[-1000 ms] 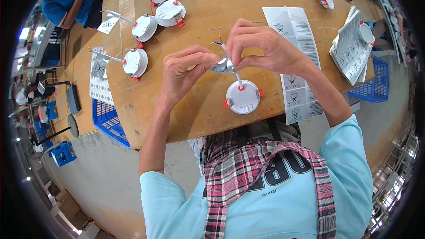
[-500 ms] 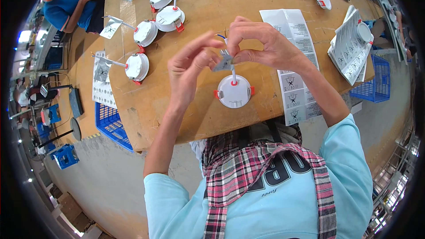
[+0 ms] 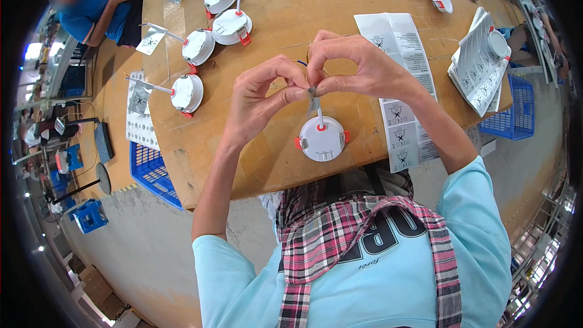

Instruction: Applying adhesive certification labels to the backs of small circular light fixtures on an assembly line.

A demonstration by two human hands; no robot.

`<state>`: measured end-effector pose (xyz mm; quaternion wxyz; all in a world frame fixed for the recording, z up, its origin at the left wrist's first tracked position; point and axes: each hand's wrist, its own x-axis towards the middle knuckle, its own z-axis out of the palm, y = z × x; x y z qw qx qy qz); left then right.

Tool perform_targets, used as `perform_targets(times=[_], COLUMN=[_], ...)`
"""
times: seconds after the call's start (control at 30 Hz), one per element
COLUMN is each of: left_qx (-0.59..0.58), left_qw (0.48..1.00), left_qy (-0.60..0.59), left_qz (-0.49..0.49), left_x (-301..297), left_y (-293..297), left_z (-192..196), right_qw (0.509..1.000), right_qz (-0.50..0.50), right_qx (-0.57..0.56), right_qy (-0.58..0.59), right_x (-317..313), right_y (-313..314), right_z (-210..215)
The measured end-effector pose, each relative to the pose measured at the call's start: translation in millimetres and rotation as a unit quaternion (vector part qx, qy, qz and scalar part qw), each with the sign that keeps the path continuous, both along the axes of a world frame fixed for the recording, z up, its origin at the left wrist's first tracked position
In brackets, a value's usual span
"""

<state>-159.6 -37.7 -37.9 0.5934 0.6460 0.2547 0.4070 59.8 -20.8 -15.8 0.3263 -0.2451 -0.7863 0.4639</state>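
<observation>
A round white downlight (image 3: 323, 141) with red-tipped spring clips lies near the table's front edge. Its white cable rises away from me, with thin wire ends showing beyond my fingers. A silvery sticker label (image 3: 313, 105) is wrapped at the cable and seen nearly edge-on. My left hand (image 3: 262, 98) pinches it between thumb and forefinger. From the other side my right hand (image 3: 358, 68) pinches at the same spot, fingertips meeting the left ones. How the label's two halves lie together is hidden by the fingers.
A printed label sheet (image 3: 398, 64) lies right of my hands, and a stack of such sheets (image 3: 475, 76) sits at the table's right edge. Several labelled downlights (image 3: 199, 47) stand at left. Blue crates (image 3: 155, 170) are beside the table. Another person (image 3: 97, 6) is at far left.
My left hand has moved right and closed its fingers on the label, meeting the right hand. The label has turned from face-on to nearly edge-on. The downlight has shifted slightly toward me.
</observation>
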Motion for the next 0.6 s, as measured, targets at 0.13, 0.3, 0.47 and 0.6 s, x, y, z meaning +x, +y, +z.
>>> perform_targets(times=[0.13,0.3,0.47,0.6], left_qx=[0.028,0.032,0.048,0.148], left_qw=[0.999,0.997,0.987,0.973], left_qy=[0.019,-0.022,-0.038,0.042], left_qz=[0.013,0.066,0.147,0.169], left_x=[-2,-4,-8,-5], left_y=[0,-7,-9,-9], left_z=[1,-2,-4,12], right_qw=[1.000,0.998,0.992,0.948], right_qz=[0.009,-0.017,-0.067,-0.264], right_qx=[-0.004,0.060,0.106,-0.068], right_qy=[-0.006,0.018,0.030,0.164], right_x=[-1,2,2,-1], right_y=[1,-2,-7,-24], right_z=[-1,0,-3,4])
